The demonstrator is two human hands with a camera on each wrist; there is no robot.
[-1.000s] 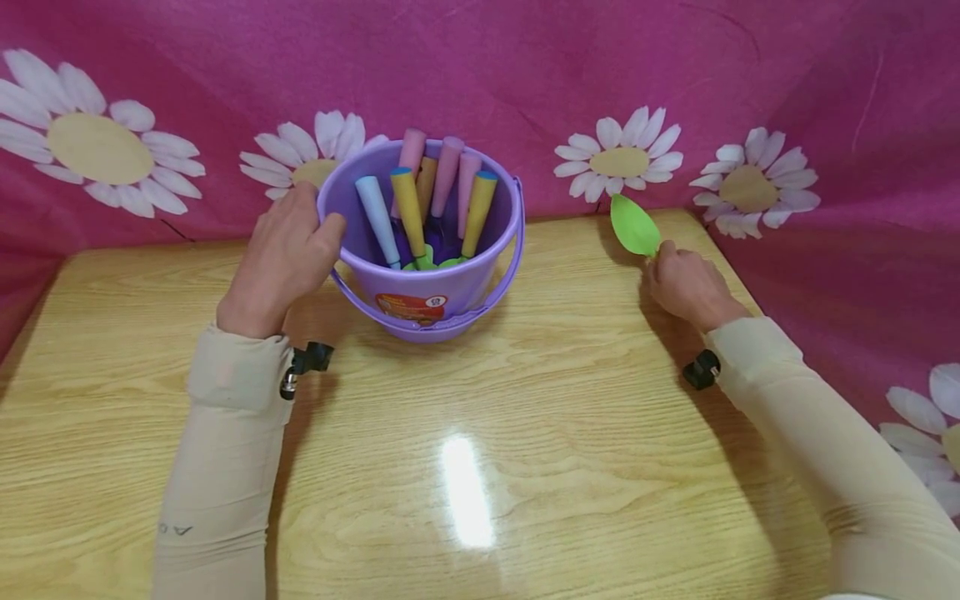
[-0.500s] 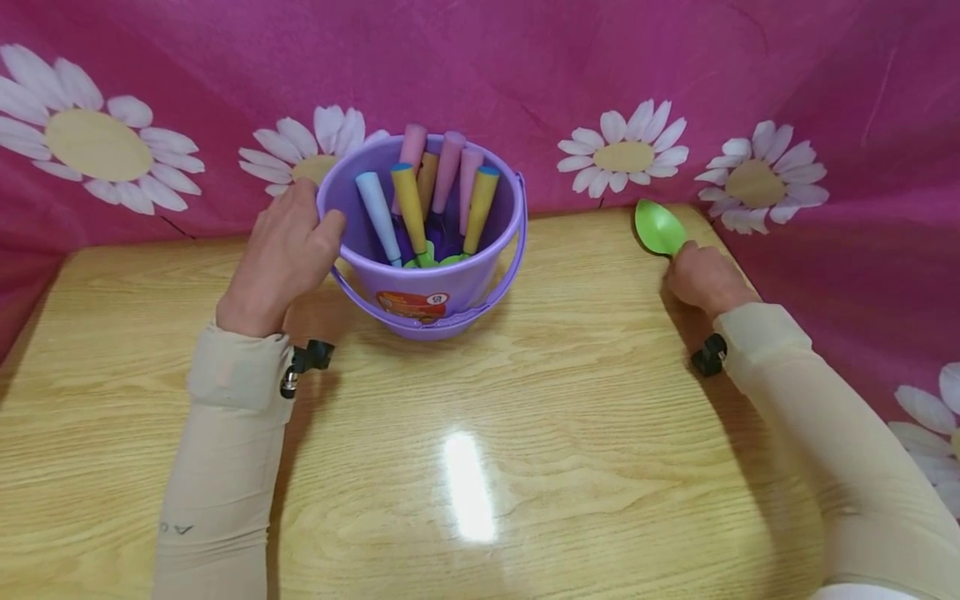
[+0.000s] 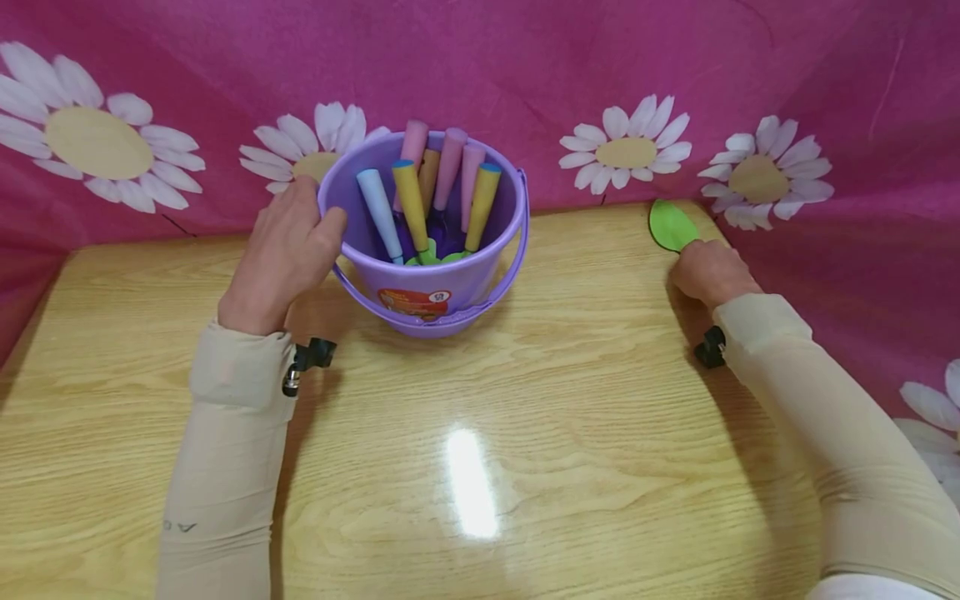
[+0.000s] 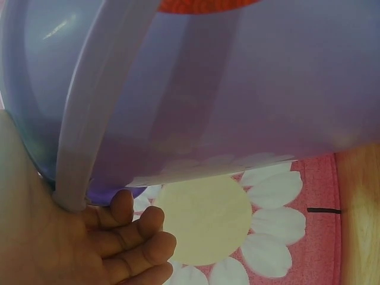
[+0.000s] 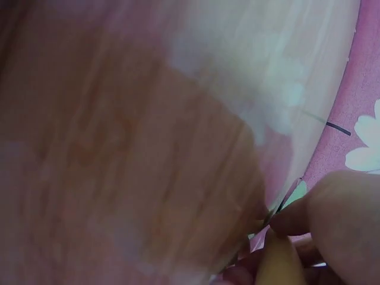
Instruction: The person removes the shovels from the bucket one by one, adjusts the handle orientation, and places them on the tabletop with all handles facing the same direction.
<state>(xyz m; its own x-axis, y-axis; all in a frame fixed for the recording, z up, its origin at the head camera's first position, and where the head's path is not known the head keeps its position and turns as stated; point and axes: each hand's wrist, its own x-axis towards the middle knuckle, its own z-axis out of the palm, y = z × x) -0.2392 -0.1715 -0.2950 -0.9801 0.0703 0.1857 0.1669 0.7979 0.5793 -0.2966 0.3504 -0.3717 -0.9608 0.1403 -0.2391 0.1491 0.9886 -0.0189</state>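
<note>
My left hand (image 3: 279, 254) grips the left rim of a purple bucket (image 3: 480, 271), its thumb over the edge. In the left wrist view the curled fingers (image 4: 155, 246) show beside the bucket's handle (image 4: 89, 107). Inside the bucket stand several toy garden tools with their handles up: pink, yellow, light blue and brown. At the table's far right corner, my right hand (image 3: 712, 271) holds a toy trowel (image 3: 671, 225) with a green, leaf-shaped blade, close over the table. The right wrist view shows its yellow handle (image 5: 279, 261) between the fingers.
The wooden table (image 3: 585, 400) ends at a magenta cloth (image 3: 480, 67) with daisies, which hangs behind it and along the right side. The bucket stands near the back edge, its purple handle hanging down in front.
My right hand has moved to the right and slightly back with the trowel, whose blade is now lower, by the corner. My left hand and the bucket have stayed in place.
</note>
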